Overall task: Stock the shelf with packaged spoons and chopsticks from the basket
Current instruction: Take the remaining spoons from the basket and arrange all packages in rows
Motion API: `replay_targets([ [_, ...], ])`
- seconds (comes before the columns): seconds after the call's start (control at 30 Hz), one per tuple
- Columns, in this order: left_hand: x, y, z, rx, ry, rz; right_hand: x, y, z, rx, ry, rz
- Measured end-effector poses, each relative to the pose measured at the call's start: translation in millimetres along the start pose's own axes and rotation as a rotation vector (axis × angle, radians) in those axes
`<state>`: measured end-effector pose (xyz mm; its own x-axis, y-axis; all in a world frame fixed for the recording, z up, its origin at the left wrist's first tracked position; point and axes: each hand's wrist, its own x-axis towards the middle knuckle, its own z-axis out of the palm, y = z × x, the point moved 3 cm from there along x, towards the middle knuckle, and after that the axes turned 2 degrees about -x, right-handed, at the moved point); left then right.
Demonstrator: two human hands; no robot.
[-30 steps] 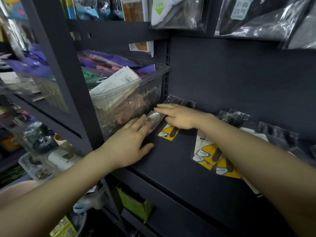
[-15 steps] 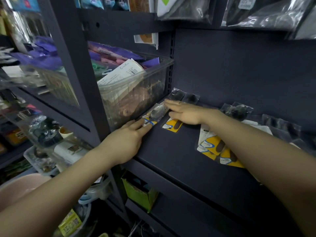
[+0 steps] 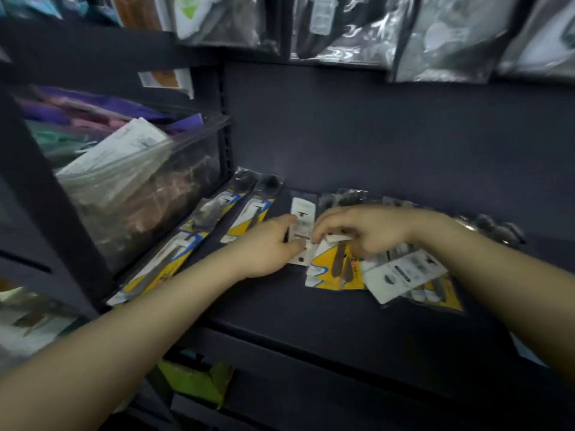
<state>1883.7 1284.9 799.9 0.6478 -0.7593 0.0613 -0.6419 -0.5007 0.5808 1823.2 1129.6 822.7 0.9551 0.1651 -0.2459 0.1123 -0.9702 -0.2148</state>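
Several packaged spoons with yellow and white cards lie on the dark shelf [image 3: 311,309]. Two packs [image 3: 199,222] [image 3: 253,213] lie side by side at the shelf's left end, and a longer pack [image 3: 161,269] lies at the front left. A loose pile of packs [image 3: 401,275] spreads under my right forearm. My left hand [image 3: 264,247] pinches the edge of a white-backed pack [image 3: 301,219] in the middle. My right hand [image 3: 357,231] has its fingers curled over a yellow pack [image 3: 333,265] at the pile's left edge. The image is motion-blurred.
A clear plastic bin [image 3: 140,181] full of packaged goods stands on the neighbouring shelf to the left, behind a dark upright post [image 3: 46,213]. Bagged items [image 3: 435,35] hang from the shelf above. A green box [image 3: 196,381] sits on a lower level.
Both hands left the packs at the shelf's left end and moved right to the middle pile. The camera has swung right and down with them.
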Motion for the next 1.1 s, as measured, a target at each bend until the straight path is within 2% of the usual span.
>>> replay_targets([
  [0.07,14.1,6.7,7.3,-0.121,-0.01,-0.07,-9.6,10.6,0.6,0.056,0.138,0.048],
  [0.13,27.4,9.1,12.5,-0.345,0.029,-0.155,-20.9,24.7,1.8,-0.039,0.253,0.138],
  [0.2,42.6,6.5,15.2,-0.551,0.103,-0.186,-31.0,31.1,5.5,-0.112,0.269,0.167],
  [0.3,57.2,1.1,16.8,-0.596,0.131,-0.285,-39.9,26.9,10.8,-0.218,0.243,0.171],
  [0.37,59.8,2.9,17.3,-0.562,0.098,-0.301,-40.3,22.8,13.5,-0.326,0.271,0.177],
  [0.47,57.7,12.5,11.1,-0.41,0.145,-0.193,-40.2,15.4,14.3,-0.415,0.338,0.151],
  [0.57,44.1,28.1,-3.4,-0.074,0.256,-0.034,-47.5,9.1,11.1,-0.405,0.441,0.105],
  [0.63,34.3,38.2,-9.5,0.134,0.297,0.062,-52.8,-2.0,12.5,-0.429,0.497,-0.029],
  [0.73,28.7,44.0,0.1,0.241,0.21,0.102,-52.7,-13.9,19.5,-0.458,0.46,-0.2],
  [0.83,25.9,43.8,14.5,0.17,0.043,0.048,-53.6,-14.2,23.2,-0.356,0.464,-0.205],
  [0.93,24.6,37.8,18.1,0.084,0.006,0.013,-57.9,1.5,29.3,-0.178,0.539,-0.047],
  [1.1,28.2,20.7,11.5,0.217,0.031,-0.117,-62.4,36.0,26.4,0.25,0.578,0.532],
])
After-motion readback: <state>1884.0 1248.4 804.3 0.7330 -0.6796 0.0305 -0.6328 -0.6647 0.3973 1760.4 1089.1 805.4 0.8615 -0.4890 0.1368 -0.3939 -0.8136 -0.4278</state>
